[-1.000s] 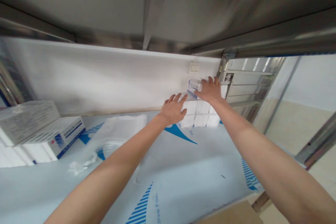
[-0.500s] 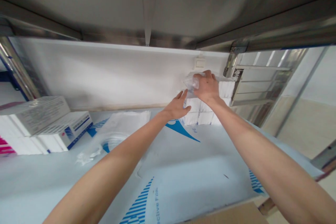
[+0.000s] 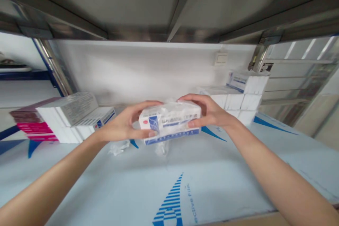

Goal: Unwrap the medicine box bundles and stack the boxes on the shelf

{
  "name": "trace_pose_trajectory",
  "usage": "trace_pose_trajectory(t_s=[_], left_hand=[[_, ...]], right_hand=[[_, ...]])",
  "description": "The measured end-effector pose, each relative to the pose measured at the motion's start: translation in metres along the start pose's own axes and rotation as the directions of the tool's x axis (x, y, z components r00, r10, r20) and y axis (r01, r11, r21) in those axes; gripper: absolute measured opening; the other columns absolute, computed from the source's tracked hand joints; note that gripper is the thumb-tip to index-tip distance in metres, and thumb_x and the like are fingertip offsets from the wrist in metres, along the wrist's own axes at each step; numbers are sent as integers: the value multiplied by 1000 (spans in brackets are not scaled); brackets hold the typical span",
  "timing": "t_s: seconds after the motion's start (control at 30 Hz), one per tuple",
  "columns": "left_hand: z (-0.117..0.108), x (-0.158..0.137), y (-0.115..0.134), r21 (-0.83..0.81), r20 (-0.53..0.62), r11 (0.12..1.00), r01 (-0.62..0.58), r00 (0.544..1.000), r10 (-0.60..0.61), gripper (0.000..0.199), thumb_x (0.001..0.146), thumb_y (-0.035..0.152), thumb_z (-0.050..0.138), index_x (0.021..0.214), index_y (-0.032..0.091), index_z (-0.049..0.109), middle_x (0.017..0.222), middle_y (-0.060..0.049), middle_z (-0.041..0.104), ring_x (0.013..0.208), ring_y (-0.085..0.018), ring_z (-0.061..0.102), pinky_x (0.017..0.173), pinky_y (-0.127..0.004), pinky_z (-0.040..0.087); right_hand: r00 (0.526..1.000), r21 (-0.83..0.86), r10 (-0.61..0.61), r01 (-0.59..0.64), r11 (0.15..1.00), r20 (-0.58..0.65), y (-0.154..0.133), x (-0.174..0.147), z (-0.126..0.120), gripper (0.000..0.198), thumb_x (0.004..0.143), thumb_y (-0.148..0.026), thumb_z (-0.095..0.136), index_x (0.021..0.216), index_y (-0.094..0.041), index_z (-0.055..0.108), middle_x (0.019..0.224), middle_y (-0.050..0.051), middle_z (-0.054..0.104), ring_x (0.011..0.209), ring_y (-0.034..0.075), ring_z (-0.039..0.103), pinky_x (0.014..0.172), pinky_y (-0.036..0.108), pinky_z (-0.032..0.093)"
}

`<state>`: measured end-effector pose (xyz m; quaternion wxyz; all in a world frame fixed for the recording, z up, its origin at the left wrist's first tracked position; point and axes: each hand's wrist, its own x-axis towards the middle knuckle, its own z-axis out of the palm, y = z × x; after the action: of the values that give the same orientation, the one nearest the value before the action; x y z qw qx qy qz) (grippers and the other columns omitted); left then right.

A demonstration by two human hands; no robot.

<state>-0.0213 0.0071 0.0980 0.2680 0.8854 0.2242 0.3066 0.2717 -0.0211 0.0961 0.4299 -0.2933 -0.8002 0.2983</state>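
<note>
Between my two hands, above the middle of the shelf, is a white and blue medicine box point(image 3: 173, 122) in clear plastic wrap. My left hand point(image 3: 127, 122) grips its left end, thumb across the front and fingers behind. At the other end my right hand point(image 3: 206, 111) holds it the same way, its thumb pressed on the printed face. Loose clear plastic hangs from the box's underside. Behind my right hand stands a stack of white boxes point(image 3: 242, 102). Crumpled clear plastic point(image 3: 119, 147) lies on the shelf beside my left wrist.
White boxes point(image 3: 76, 111) and magenta boxes point(image 3: 37, 130) stand at the left. Blue-printed protective film covers the shelf surface point(image 3: 127, 187). A metal shelf point(image 3: 132, 3) hangs low overhead. Metal posts point(image 3: 57, 67) stand at the sides, and a switch point(image 3: 220, 59) is on the back wall.
Both hands have come back from the right-hand stack to the middle. They now hold the wrapped medicine box between them. The view has turned left.
</note>
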Motion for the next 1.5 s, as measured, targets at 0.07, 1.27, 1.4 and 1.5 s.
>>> trace_pose_trajectory(t_s=[0.07, 1.27, 1.4, 1.5], left_hand=[[5, -19, -5, 45, 81, 999, -8, 997, 4, 69, 68, 33, 80, 132, 23, 58, 131, -8, 65, 116, -29, 63, 97, -40, 53], [68, -26, 13, 173, -12, 974, -149, 988, 153, 13, 86, 14, 59, 96, 18, 66, 81, -2, 56, 89, -18, 54, 81, -31, 45], [71, -29, 14, 117, -33, 973, -198, 978, 204, 9, 84, 10, 57, 86, 18, 59, 102, -5, 60, 105, -20, 54, 95, -34, 43], [74, -31, 12, 59, -59, 982, -179, 982, 182, 13, 82, 8, 58, 85, 19, 53, 94, -2, 60, 100, -18, 55, 91, -32, 44]], right_hand=[[991, 5, 9, -10, 1000, 133, 7, -4, 16, 66, 60, -30, 89, 121, -22, 64, 112, 5, 65, 97, 20, 63, 82, 32, 52], [915, 182, 42, -125, 975, 401, 37, -24, 16, 80, 78, -30, 78, 147, -28, 37, 133, 9, 54, 126, 23, 49, 101, 41, 42], [938, 158, -21, -37, 987, 347, 25, -23, 27, 65, 78, -28, 78, 136, -26, 50, 134, 9, 54, 123, 23, 53, 107, 45, 39], [946, 88, -18, -11, 996, 323, 23, -23, 35, 70, 73, -25, 83, 134, -26, 50, 132, 8, 56, 120, 23, 55, 105, 44, 41]])
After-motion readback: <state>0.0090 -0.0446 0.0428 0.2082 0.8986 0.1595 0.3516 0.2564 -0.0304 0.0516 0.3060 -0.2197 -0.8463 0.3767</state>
